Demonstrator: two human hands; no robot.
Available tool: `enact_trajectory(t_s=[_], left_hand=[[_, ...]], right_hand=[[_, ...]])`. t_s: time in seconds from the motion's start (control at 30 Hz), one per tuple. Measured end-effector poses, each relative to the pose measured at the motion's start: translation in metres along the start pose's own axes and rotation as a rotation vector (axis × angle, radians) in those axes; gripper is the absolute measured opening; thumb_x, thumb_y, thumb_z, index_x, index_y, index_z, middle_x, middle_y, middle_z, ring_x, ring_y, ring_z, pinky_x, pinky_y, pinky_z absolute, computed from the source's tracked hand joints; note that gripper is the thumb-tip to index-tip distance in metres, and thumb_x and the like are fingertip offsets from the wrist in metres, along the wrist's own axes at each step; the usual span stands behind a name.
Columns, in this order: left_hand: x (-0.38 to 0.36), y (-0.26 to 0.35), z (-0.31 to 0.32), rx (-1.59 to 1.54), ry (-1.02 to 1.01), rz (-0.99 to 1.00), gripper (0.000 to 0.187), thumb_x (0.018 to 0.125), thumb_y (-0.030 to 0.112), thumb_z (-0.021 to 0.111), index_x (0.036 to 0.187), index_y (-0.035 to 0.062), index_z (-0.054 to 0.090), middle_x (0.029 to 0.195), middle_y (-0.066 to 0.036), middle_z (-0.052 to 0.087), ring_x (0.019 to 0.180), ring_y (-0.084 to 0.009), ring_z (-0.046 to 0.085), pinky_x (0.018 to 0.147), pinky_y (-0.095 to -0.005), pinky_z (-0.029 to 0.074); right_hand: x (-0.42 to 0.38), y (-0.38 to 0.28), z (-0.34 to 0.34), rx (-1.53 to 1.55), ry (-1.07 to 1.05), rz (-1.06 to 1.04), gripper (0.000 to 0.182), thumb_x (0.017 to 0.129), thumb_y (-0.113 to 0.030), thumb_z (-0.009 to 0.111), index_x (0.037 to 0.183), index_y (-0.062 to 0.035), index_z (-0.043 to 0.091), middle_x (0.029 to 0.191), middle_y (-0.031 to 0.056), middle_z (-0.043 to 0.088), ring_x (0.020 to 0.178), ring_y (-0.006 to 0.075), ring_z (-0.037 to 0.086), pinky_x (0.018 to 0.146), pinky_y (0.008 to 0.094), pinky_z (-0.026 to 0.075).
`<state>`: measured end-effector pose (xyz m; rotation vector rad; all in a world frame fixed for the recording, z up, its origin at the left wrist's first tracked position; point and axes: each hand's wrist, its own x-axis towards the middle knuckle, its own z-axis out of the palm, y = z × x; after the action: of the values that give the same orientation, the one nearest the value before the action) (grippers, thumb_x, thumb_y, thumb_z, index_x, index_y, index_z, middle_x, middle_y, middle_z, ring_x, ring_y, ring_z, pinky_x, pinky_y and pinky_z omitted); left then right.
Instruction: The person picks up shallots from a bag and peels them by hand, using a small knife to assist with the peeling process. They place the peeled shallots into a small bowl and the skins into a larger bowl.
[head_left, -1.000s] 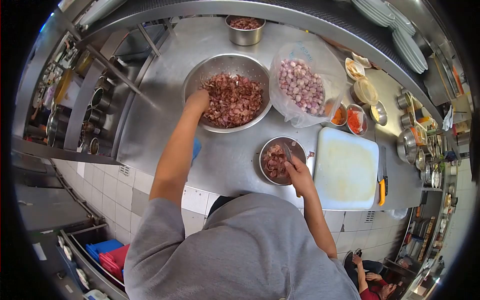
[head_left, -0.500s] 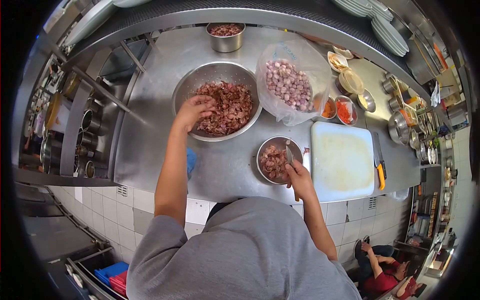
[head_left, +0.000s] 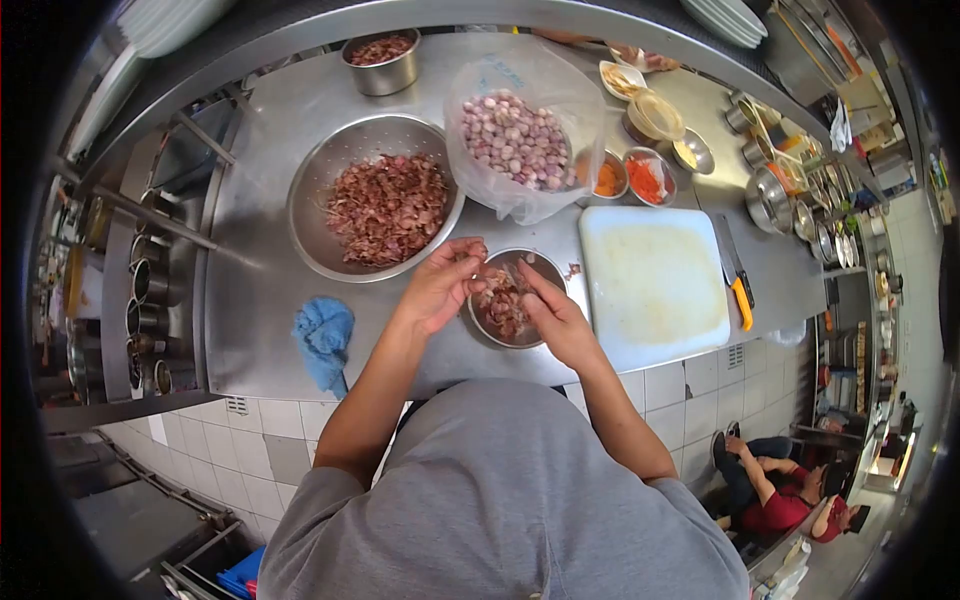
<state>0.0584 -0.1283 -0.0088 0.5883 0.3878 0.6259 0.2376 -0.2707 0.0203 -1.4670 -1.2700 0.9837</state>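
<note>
My left hand [head_left: 447,283] is closed in a pinch over the left rim of a small metal bowl [head_left: 476,322]; a small shallot appears between its fingertips, mostly covered. Closed on a small knife [head_left: 527,259], my right hand [head_left: 558,318] hovers at the bowl's right side; little of the blade shows and the handle is hidden. Inside the bowl lie reddish-brown shallot pieces or skins [head_left: 505,308]. Behind my left hand sits a large metal colander [head_left: 312,235] with a heap of reddish-brown shallots or skins [head_left: 388,210]. Pale purple peeled shallots [head_left: 512,140] fill a clear plastic bag [head_left: 535,203].
A white cutting board [head_left: 655,285] lies to the right, beside an orange-handled knife [head_left: 740,285]. A blue cloth [head_left: 323,340] is left of my arm. Small bowls and a metal pot [head_left: 385,75] stand at the back. A seated person [head_left: 780,495] is at lower right.
My left hand has moved from the colander rightward to the small bowl, closing into a pinch near my right hand. My right hand's knife has turned. The view has shifted, exposing more blue cloth.
</note>
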Motion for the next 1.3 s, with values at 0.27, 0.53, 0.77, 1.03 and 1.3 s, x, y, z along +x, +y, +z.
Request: enact_trajectory(t_s=[0.27,0.53,0.77,1.03,1.3], left_hand=[[-0.008,-0.032,0.026,0.186,0.020,0.030,0.029,0.091,0.005,0.064,0.119,0.0026,0.056,0.107,-0.006,0.063,0.093,-0.0160,0.065,0.076,-0.0275,0.055],[-0.010,-0.031,0.027,0.441,0.018,0.046,0.025,0.088,-0.003,0.063,0.112,0.0004,0.059,0.104,-0.007,0.065,0.091,-0.0146,0.065,0.077,-0.0282,0.056],[-0.010,-0.038,0.027,0.483,0.016,0.027,0.020,0.087,-0.006,0.063,0.105,0.0006,0.058,0.103,-0.006,0.065,0.092,-0.0142,0.064,0.078,-0.0289,0.056],[-0.007,-0.048,0.034,0.596,0.011,0.213,0.021,0.087,-0.005,0.065,0.106,-0.0001,0.057,0.095,-0.005,0.064,0.080,-0.0106,0.064,0.067,-0.0237,0.054],[-0.006,-0.058,0.029,0.390,0.063,0.053,0.020,0.089,-0.003,0.062,0.109,0.0007,0.060,0.108,-0.007,0.063,0.094,-0.0126,0.062,0.084,-0.0263,0.052]], right_hand=[[0.001,-0.015,-0.005,0.163,-0.084,0.075,0.052,0.098,-0.016,0.055,0.147,-0.0090,0.039,0.138,0.0178,0.051,0.126,0.0256,0.050,0.106,0.0352,0.038],[-0.011,0.002,-0.012,0.047,-0.058,-0.002,0.048,0.094,-0.015,0.060,0.141,-0.0101,0.048,0.133,0.0195,0.054,0.124,0.0275,0.052,0.106,0.0360,0.038],[-0.013,-0.005,-0.006,0.066,-0.005,0.112,0.042,0.093,-0.010,0.061,0.134,-0.0059,0.053,0.117,0.0145,0.061,0.103,0.0199,0.059,0.093,0.0318,0.046],[-0.011,-0.001,-0.013,0.683,-0.060,0.455,0.026,0.099,-0.016,0.055,0.124,-0.0098,0.053,0.095,0.0001,0.059,0.067,0.0050,0.052,0.051,0.0199,0.039],[-0.003,0.009,-0.001,0.621,0.026,0.327,0.017,0.100,-0.021,0.054,0.114,-0.0118,0.053,0.085,-0.0025,0.055,0.061,0.0016,0.042,0.045,0.0176,0.029]])
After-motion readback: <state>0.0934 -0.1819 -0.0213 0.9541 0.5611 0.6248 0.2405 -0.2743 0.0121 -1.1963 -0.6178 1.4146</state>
